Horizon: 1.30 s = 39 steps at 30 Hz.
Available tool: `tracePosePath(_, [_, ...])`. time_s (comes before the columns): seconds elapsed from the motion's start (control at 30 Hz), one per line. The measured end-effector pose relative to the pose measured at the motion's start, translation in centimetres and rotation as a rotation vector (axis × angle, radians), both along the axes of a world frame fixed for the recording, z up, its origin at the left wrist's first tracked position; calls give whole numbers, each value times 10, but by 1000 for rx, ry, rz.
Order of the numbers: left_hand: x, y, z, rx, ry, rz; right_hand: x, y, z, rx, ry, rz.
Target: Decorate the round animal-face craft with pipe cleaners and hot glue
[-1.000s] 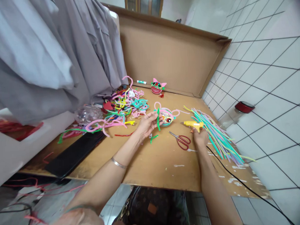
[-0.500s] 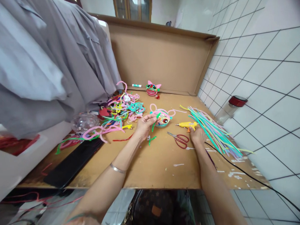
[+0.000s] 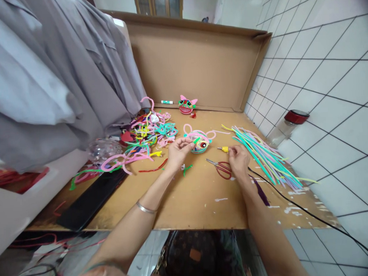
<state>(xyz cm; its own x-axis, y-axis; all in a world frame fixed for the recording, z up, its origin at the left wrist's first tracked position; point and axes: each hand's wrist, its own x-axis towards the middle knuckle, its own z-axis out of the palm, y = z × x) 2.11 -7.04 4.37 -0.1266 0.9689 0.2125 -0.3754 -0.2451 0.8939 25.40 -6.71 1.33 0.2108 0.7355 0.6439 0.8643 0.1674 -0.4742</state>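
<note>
Between its thumb and fingertips my left hand (image 3: 180, 152) pinches a short green pipe cleaner piece (image 3: 197, 140). Right behind that piece is a pipe-cleaner animal head (image 3: 204, 146) with pink loop ears and a big round eye; whether my fingers touch it, I cannot tell. My right hand (image 3: 239, 159) is closed around a yellow glue gun (image 3: 223, 149), whose nozzle points left toward the head; the hand covers most of its body. Scissors with red handles (image 3: 223, 171) lie just left of my right hand. Below my left hand are green scraps (image 3: 187, 170).
A bundle of pastel pipe cleaners (image 3: 263, 155) lies at right, near a red-lidded jar (image 3: 288, 126). Tangled pipe cleaners (image 3: 153, 131) and a black tray-like slab (image 3: 89, 203) are at left. A finished-looking animal head (image 3: 186, 105) stands by the cardboard wall (image 3: 193, 65). A black cord (image 3: 295, 202) crosses the table's right side.
My right hand has closed around the glue gun's body, covering more of it, and the gun has shifted slightly left. My left hand keeps its pinch on the green piece.
</note>
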Motion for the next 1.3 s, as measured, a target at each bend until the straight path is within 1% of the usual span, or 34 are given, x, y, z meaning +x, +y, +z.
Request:
tracePosePath(0.1, [0,-3,3,14,45,28,-16,-2,1,23,111,143])
tracePosePath(0.17, [1,-4,3,4,78,33,-23,-5,2,25,140,195])
tracePosePath(0.23, [1,-5,3,-6,120,36,-26,-7,2,17,168,204])
tracePosePath(0.33, [-3,-4,2,8,219,66,-27,-8,2,29,174,145])
tracePosePath(0.4, [-8,-1,5,30,301,88,-28,-7,2,43,196,124])
tracePosePath(0.5, [-17,4,20,73,459,89,-34,4,4,27,374,170])
tracePosePath(0.6, [-23,13,43,169,710,54,-45,29,7,-7,682,247])
tracePosePath(0.7, [-24,25,64,267,898,-15,-58,58,8,-86,976,250])
tracePosePath(0.77, [-21,34,72,287,1005,-99,-65,71,7,-156,1093,246])
tracePosePath(0.83, [-19,44,73,251,1114,-184,-72,76,4,-219,1163,293])
tracePosePath(0.93, [-15,56,73,192,1218,-241,-78,73,0,-252,1192,461])
tracePosePath(1.0, [-12,60,73,168,1269,-239,-80,70,-1,-234,1202,546])
tracePosePath(1.17, [-1,60,79,138,1492,-217,-82,69,-6,-238,1281,654])
tracePosePath(1.3, [3,58,79,135,1609,-129,-82,69,-8,-243,1309,742])
